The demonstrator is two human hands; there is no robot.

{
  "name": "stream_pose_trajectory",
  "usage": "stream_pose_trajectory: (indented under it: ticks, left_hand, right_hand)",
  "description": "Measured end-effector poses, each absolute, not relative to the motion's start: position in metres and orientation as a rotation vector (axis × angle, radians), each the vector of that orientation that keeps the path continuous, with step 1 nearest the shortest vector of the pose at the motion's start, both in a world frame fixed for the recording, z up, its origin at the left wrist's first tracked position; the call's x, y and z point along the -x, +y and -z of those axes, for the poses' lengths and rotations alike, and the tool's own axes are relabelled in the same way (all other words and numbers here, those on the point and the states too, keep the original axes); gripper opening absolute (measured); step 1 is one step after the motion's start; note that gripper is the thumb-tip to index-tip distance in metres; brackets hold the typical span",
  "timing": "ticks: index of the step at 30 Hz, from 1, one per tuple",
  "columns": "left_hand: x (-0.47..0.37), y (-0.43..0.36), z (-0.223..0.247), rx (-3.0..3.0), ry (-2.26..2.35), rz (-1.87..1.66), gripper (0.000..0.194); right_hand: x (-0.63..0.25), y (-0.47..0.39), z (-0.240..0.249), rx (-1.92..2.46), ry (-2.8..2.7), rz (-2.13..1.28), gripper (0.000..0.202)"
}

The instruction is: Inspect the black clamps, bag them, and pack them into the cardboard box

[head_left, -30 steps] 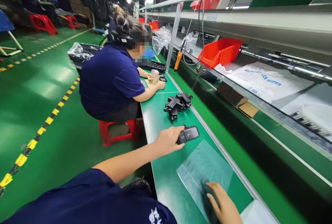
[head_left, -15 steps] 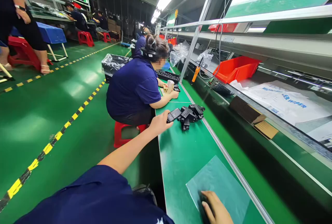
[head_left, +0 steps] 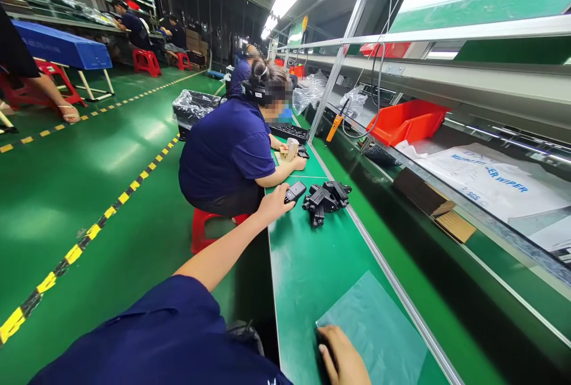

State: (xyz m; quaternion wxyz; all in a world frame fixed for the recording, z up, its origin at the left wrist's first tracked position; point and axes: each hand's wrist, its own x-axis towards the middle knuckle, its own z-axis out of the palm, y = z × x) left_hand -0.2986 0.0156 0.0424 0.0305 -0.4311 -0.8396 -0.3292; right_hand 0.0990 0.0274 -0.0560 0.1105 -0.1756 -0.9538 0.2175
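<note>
My left hand (head_left: 273,203) is reached out along the green bench, fingers closed around a black plastic housing (head_left: 295,191). Just beyond it lies a pile of similar black plastic housings (head_left: 328,199). Low in the view, my right hand (head_left: 344,356) rests at the near left edge of a clear plastic sheet (head_left: 379,328), which may be a flat bag. Its thumb and forefinger are apart, with dark shadow between them and no object that I can make out.
A co-worker in a navy shirt (head_left: 229,150) sits close beyond my left arm, hands on small parts. A metal rail (head_left: 388,272) edges the bench. To the right, a shelf holds a red bin (head_left: 408,122) and a white wiper bag (head_left: 486,171). Cardboard pieces (head_left: 423,194) sit below.
My left hand has drawn the black housing slightly back from the pile and turned it. My right hand has slid left across the plastic sheet to its edge.
</note>
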Motion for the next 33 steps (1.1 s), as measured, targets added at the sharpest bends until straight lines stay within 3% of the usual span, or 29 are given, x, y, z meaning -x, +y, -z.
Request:
stream_pose_trajectory:
  ticks: [11,33]
  left_hand:
    - [0.315,0.042,-0.035,1.306,-2.630,1.069,0.051]
    - [0.291,0.022,-0.021,1.207,-2.666,1.211,0.055]
  right_hand:
    - [-0.076,0.001,0.078,0.338,-2.876,-0.677,0.031]
    - [-0.072,-0.022,0.096,0.274,-2.680,-0.655,0.026]
